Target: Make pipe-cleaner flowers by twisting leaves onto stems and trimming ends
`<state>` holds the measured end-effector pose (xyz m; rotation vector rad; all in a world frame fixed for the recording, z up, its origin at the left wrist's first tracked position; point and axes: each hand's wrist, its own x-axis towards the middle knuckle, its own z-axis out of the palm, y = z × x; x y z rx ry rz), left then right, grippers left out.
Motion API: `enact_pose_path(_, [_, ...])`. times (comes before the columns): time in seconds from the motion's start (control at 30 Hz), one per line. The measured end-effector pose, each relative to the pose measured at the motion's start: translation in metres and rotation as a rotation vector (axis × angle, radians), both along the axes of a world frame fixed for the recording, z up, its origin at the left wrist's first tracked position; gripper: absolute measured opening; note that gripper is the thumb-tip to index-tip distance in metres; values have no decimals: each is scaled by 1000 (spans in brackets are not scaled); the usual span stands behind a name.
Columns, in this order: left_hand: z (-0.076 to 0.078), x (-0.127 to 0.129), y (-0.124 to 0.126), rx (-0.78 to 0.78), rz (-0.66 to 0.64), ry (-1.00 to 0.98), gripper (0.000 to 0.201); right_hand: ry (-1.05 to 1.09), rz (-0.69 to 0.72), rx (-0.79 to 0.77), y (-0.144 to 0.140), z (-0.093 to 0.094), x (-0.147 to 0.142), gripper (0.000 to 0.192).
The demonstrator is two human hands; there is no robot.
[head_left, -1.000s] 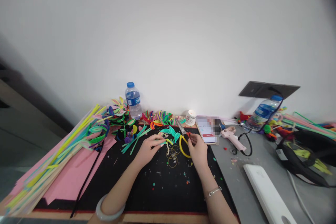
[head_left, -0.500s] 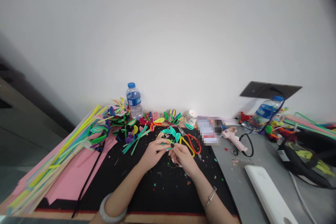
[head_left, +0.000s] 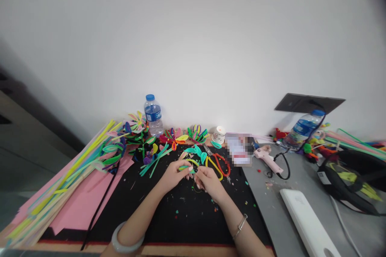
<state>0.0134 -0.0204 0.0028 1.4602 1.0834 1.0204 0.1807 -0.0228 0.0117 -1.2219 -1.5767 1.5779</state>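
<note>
Between my two hands is a looped yellow-and-green pipe cleaner piece [head_left: 193,162] above the black mat [head_left: 169,225]. My left hand [head_left: 177,173] pinches its left side, thumb against fingers. The fingertips of my right hand [head_left: 208,178] close on its right end. Just beyond my hands lie teal pipe cleaner loops [head_left: 196,151]. Scissors with yellow and red handles [head_left: 222,164] rest beside my right hand. Teal pipe cleaner lengths [head_left: 155,161] lie to the left of my left hand.
Pipe cleaner flowers [head_left: 174,138] and a water bottle [head_left: 153,115] stand along the wall. Pipe cleaner bundles [head_left: 48,200] cover pink sheets [head_left: 81,204] at left. A glue gun [head_left: 267,160], a white power strip [head_left: 307,223] and a black headset-like object [head_left: 337,192] are at right.
My fingers have shifted their grip, and more of the yellow-and-green loop now shows above them. My left thumb has turned outward. The objects on the table have stayed put.
</note>
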Motion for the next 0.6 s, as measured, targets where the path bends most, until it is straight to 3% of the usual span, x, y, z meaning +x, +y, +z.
enact_pose_path(0.13, [-2, 1, 0, -49, -9, -41, 24, -67, 37, 164, -3, 1, -2, 28])
enact_pose_path(0.37, [-1, 4, -1, -137, -6, -126, 36, -315, 54, 611, -5, 1, -1, 27])
enact_pose_path(0.47, [3, 8, -2, -146, 28, -153, 40, -344, 28, 650, -5, -1, -2, 27])
enact_pose_path(0.6, [3, 9, 2, -173, 98, -170, 40, -300, -95, 590, -3, -5, -3, 29])
